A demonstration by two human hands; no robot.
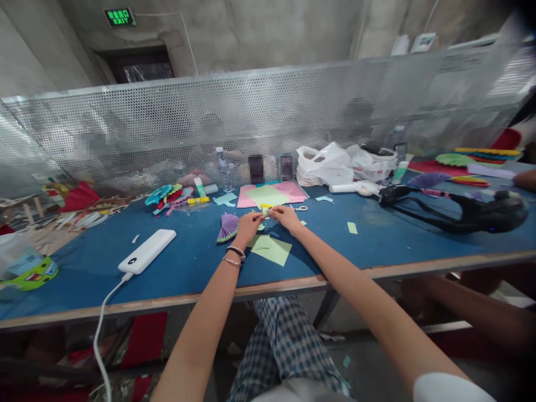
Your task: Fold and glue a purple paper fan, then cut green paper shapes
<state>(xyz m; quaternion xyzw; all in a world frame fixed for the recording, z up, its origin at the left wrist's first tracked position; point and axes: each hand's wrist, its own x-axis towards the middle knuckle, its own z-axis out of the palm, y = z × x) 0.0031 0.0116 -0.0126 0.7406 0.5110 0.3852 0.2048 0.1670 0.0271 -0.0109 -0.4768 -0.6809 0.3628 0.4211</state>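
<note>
My left hand point(249, 224) and my right hand point(285, 218) meet over the middle of the blue table. Their fingertips pinch a small piece of light green paper point(265, 211) between them; its exact shape is too small to tell. Just left of my left hand lies a purple folded paper fan point(228, 226). Below both hands is a light green paper sheet point(273, 249). White scissors handles point(300, 208) show beyond my right hand, the rest hidden. Farther back, light green sheets point(268, 195) lie on pink paper point(298, 193).
A white power bank point(147, 252) with a cable lies at left. Yellow glue stick point(198, 200), colored paper flowers point(170, 198), a water bottle point(226, 173) and white plastic bags point(324, 164) line the back. A black strapped device point(456, 209) sits right, near another person's arm point(473, 312).
</note>
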